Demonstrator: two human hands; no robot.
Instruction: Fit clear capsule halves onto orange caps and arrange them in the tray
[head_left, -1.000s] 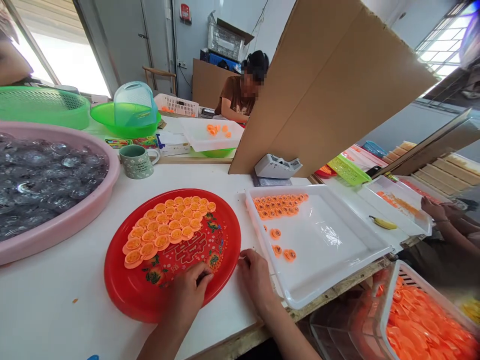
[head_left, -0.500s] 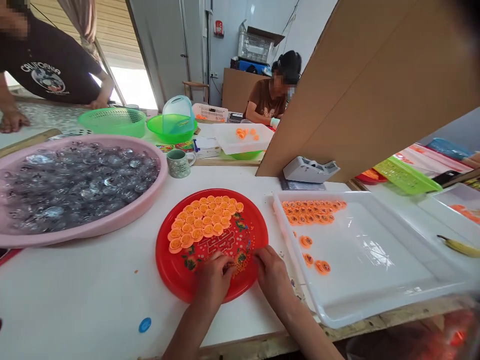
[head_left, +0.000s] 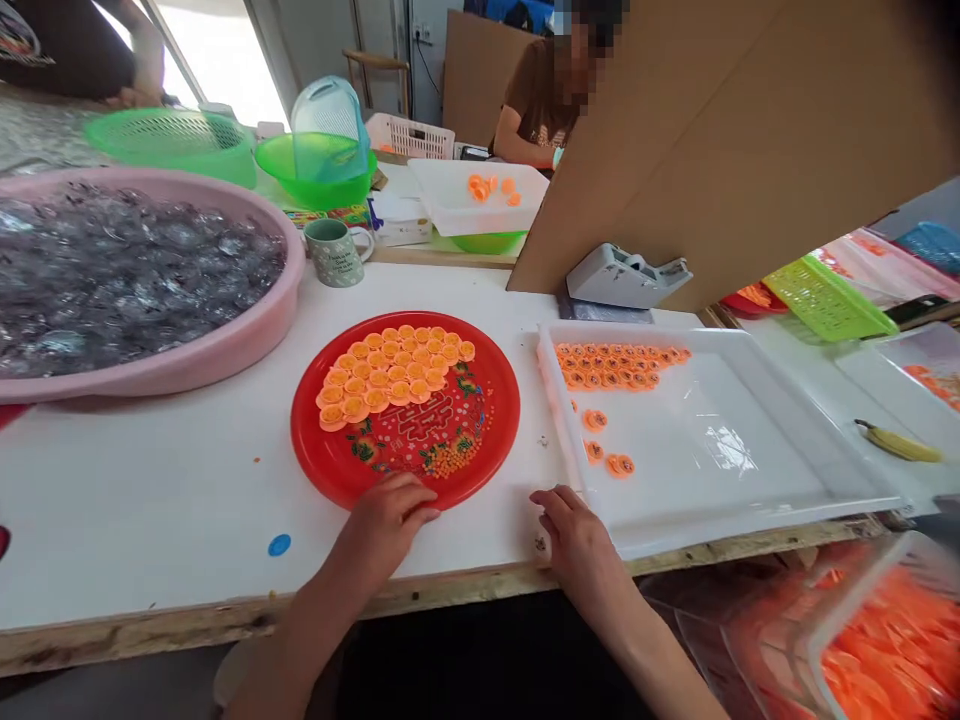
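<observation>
A red round plate (head_left: pixel 491 450) carries rows of flat orange discs (head_left: pixel 382 370) on its far side and a small heap of tiny orange beads (head_left: pixel 454 460) near its front right. My left hand (head_left: pixel 386 525) rests at the plate's near rim, fingers loosely bent and thumb apart, with nothing seen in it. Between the plate and the white tray (head_left: pixel 720 500) is my right hand (head_left: pixel 577 535), its fingers half curled and apart, low over the table edge. A small dark-marked piece (head_left: pixel 541 545) shows by its fingertips. Inside the tray lie rows of orange discs with dark centres (head_left: pixel 611 367) and several loose ones.
At left stands a pink tub (head_left: pixel 277 310) full of clear plastic pieces. A mug (head_left: pixel 335 252), green baskets (head_left: pixel 176 150) and a tape dispenser (head_left: pixel 630 277) are farther back. A cardboard sheet (head_left: pixel 675 150) leans at right. A crate of orange pieces (head_left: pixel 892 640) stands below. Two people are across.
The view has tipped downward. My left hand has drawn back from over the plate to its near rim. My right hand has left the plate's right edge and come nearer the table's front edge.
</observation>
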